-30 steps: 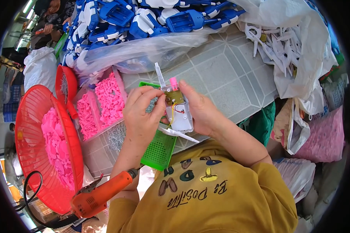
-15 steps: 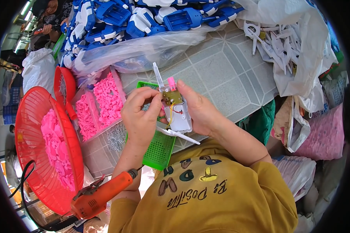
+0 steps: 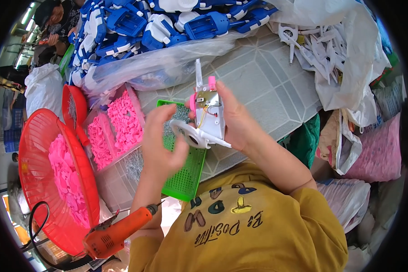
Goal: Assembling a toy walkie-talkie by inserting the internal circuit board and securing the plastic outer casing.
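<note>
My right hand (image 3: 233,119) grips a white plastic toy body (image 3: 208,115) with pink knobs, a small circuit board and wires showing on its open side. A white arm sticks up from its top and a round white part hangs at its lower end. My left hand (image 3: 161,144) is just left of the toy, fingers curled, apart from it, above a green perforated tray (image 3: 188,174) sprinkled with small screws. Whether the left fingers pinch a screw cannot be told.
A clear bin of pink plastic parts (image 3: 115,131) and a red basket of pink pieces (image 3: 54,181) stand at the left. An orange electric screwdriver (image 3: 115,233) lies near my left elbow. Bags of blue-and-white parts (image 3: 149,27) and white parts (image 3: 322,50) fill the back.
My left hand has come off the toy and dropped down and left toward the green tray. The right hand keeps the toy, now tilted slightly.
</note>
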A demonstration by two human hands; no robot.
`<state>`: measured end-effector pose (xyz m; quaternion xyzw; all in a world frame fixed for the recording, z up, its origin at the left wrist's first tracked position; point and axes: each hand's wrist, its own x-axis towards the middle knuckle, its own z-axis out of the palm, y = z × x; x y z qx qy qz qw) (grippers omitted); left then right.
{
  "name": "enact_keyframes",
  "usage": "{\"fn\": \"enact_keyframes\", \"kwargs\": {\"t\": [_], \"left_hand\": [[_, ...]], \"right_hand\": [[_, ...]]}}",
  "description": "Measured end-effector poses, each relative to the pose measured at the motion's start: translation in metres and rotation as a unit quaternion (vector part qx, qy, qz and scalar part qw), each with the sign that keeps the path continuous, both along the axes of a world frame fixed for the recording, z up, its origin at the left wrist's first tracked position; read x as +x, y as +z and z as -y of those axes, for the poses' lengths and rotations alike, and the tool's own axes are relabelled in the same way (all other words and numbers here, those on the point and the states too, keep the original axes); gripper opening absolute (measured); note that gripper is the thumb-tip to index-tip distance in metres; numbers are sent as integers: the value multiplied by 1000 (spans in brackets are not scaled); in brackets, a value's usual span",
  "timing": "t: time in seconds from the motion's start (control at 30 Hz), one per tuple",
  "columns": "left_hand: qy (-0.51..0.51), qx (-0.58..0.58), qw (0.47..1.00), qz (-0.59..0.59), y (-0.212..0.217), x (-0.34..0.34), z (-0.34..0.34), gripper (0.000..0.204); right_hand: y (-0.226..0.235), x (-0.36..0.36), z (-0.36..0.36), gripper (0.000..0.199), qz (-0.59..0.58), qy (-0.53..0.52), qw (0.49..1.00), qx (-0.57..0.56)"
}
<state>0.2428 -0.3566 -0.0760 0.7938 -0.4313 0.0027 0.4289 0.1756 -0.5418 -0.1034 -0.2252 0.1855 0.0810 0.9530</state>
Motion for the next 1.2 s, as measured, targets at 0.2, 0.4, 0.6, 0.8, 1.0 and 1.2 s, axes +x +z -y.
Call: {"fn": "enact_keyframes", "kwargs": {"t": [0.2, 0.4, 0.6, 0.8, 1.0, 1.2], "left_hand": [[-18, 129, 981, 144, -10, -21, 11, 94], [17, 66, 986, 149, -7, -19, 7, 83], [-30, -90, 977, -189, -6, -20, -3, 81], [-18, -210, 918, -336, -7, -18, 7, 75], [46, -189, 906, -376, -3, -12, 27, 60], [47, -232, 857, -459, -24, -6, 16, 54]], "right_hand": [[8, 5, -2, 37, 38, -94, 995, -22], [8, 2, 3, 46, 71, -112, 990, -44], [2, 4, -1, 49, 83, -142, 980, -114], [3, 3, -3, 53, 83, -125, 981, -127], [11, 1, -16, 51, 64, -92, 977, -183], [22, 2, -18, 46, 58, -84, 956, -274]]}}
